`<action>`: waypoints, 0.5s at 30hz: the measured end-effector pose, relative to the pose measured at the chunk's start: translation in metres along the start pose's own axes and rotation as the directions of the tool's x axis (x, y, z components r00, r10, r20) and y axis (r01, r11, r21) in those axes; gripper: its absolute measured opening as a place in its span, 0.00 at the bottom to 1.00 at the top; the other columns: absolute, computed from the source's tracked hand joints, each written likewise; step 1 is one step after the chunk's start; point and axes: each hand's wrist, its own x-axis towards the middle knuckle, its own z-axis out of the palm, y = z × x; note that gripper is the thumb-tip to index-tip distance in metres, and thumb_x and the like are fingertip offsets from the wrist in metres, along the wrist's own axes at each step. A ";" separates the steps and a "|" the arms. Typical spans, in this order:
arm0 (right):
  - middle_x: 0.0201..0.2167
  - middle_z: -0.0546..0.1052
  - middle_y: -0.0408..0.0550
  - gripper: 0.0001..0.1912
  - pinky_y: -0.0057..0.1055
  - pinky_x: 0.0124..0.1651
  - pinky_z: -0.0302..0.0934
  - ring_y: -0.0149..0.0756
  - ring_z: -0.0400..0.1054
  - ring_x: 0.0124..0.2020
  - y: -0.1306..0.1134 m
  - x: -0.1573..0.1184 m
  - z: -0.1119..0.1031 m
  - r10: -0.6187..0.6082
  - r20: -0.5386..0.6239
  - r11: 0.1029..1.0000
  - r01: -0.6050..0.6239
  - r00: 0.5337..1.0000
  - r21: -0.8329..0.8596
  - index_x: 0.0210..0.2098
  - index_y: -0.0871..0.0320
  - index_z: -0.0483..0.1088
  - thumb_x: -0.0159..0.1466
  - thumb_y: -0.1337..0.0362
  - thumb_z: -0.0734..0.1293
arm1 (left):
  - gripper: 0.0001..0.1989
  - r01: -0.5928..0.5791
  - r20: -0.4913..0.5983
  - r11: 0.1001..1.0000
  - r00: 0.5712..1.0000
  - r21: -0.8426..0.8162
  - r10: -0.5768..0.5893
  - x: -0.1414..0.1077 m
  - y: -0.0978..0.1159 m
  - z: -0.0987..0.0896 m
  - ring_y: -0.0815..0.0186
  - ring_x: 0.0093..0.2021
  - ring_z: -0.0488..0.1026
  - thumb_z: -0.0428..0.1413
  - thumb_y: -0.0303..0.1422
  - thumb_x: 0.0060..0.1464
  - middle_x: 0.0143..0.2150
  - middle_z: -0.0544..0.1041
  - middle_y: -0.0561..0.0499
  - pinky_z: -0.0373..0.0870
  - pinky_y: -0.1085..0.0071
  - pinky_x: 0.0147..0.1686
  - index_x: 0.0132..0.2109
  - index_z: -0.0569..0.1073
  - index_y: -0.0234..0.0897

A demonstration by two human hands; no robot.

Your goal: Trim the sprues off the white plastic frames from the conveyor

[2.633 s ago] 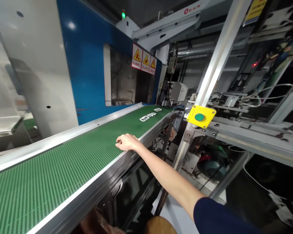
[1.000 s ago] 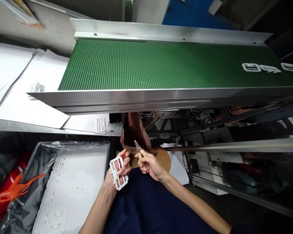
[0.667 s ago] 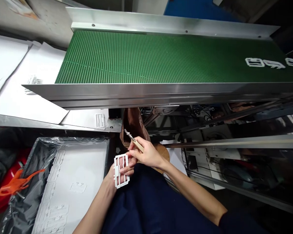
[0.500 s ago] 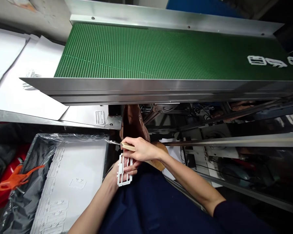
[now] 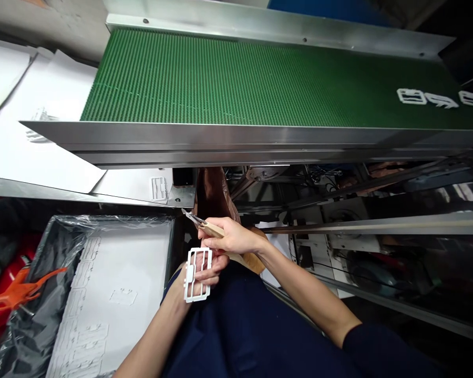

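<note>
My left hand (image 5: pixel 208 269) is closed on a white plastic frame (image 5: pixel 191 273), a flat rectangular piece with long openings and crossbars. The frame lies over the palm and wrist, with fingers passing across it. Just above, my right hand (image 5: pixel 232 235) grips a pale-handled hand tool (image 5: pixel 213 229). Its slim metal tip points up and left, apart from the frame; whether it is a knife or a cutter I cannot tell. The right hand overlaps the left fingertips, so part of that grip is hidden.
A green conveyor belt (image 5: pixel 236 79) carries several white pieces (image 5: pixel 412 96) at right. On the left stands a plastic-lined bin (image 5: pixel 55 226) holding rows of white frames on paper. An orange-handled tool (image 5: pixel 19 291) hangs beside it. Another frame (image 5: pixel 158 188) lies on the metal ledge.
The tool has tilted, its tip now higher and further right, away from the frame. My left hand and the frame have shifted slightly left. The camera view has moved a little.
</note>
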 end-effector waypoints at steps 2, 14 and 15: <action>0.26 0.66 0.40 0.08 0.20 0.25 0.57 0.23 0.58 0.24 -0.001 0.000 0.000 0.007 -0.004 1.000 -0.007 1.000 -0.001 0.36 0.60 0.63 0.56 0.68 0.64 | 0.07 0.004 0.004 1.000 1.000 -0.006 -0.004 0.000 0.001 0.001 0.84 0.10 0.48 0.56 0.29 0.52 0.26 0.72 0.48 0.52 0.85 0.10 0.37 0.71 0.28; 0.30 0.68 0.42 0.09 0.23 0.35 0.59 0.26 0.61 0.31 -0.002 0.001 -0.002 -0.023 -0.008 0.995 0.022 1.000 -0.101 0.36 0.61 0.64 0.54 0.68 0.66 | 0.07 0.019 -0.035 0.998 0.999 -0.052 -0.021 0.001 0.000 -0.005 0.83 0.09 0.48 0.48 0.28 0.57 0.25 0.70 0.48 0.52 0.84 0.10 0.33 0.68 0.30; 0.31 0.68 0.42 0.10 0.23 0.35 0.59 0.27 0.62 0.32 -0.002 0.002 -0.002 -0.020 -0.005 0.994 0.019 1.000 -0.110 0.36 0.61 0.64 0.54 0.68 0.66 | 0.07 0.016 -0.041 0.998 0.999 -0.055 -0.018 0.002 0.000 -0.004 0.83 0.09 0.48 0.48 0.28 0.57 0.25 0.70 0.48 0.52 0.84 0.10 0.33 0.68 0.30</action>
